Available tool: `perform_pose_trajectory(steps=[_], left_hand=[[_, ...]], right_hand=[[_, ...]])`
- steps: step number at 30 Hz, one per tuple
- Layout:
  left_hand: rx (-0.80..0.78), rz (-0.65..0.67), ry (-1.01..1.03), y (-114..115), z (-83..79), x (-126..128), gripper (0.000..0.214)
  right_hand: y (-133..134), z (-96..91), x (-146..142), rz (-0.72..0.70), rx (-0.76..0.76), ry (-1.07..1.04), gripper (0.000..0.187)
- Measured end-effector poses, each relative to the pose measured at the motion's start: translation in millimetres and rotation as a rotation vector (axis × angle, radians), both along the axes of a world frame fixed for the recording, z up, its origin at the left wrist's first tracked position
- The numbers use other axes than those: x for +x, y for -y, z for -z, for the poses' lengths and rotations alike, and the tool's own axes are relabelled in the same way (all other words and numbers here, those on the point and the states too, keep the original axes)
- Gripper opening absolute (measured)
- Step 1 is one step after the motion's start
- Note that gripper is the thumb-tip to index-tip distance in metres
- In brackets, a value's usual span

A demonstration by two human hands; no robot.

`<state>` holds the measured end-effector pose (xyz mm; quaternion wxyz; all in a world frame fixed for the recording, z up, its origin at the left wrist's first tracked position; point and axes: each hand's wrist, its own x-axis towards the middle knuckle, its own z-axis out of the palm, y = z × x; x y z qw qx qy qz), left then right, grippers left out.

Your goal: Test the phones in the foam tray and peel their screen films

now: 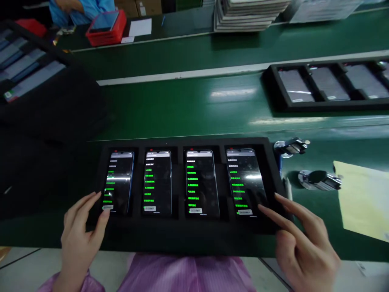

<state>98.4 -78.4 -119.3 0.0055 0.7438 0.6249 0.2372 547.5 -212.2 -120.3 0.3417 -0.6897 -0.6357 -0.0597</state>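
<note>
A black foam tray (194, 228) lies before me with several smartphones in its slots, screens lit with green and white text lines. My left hand (81, 227) is at the tray's left end, fingers apart, thumb at the lower edge of the leftmost smartphone (119, 186). At the other end, my right hand (304, 239) has its index finger pointing at the lower right corner of the rightmost smartphone (246, 182); another finger rests by the tray's right rim. Between them sit a second smartphone (158, 182) and a third smartphone (201, 182). Each bears a small barcode label near its bottom.
Right of the tray are two metal fixtures (320, 179) and a yellow paper sheet (364, 198). Another phone tray (291, 106) lies at the back right. Stacked black trays (51, 109) rise at left. Beyond are a red tray (117, 30), piled trays (249, 16) and a person's blue sleeve (94, 7).
</note>
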Motion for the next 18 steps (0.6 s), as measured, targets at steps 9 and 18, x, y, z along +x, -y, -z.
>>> perform_pose_trajectory(steps=[9, 18], left_hand=[[0.040, 0.062, 0.031, -3, 1.1, 1, 0.040], [0.083, 0.157, 0.034, -8, 6.4, -5, 0.028]], right_hand=[[-12, 12.0, -6, 0.107, -0.077, 0.105, 0.051], [-37, -5.5, 19, 0.060, 0.026, 0.049, 0.011]])
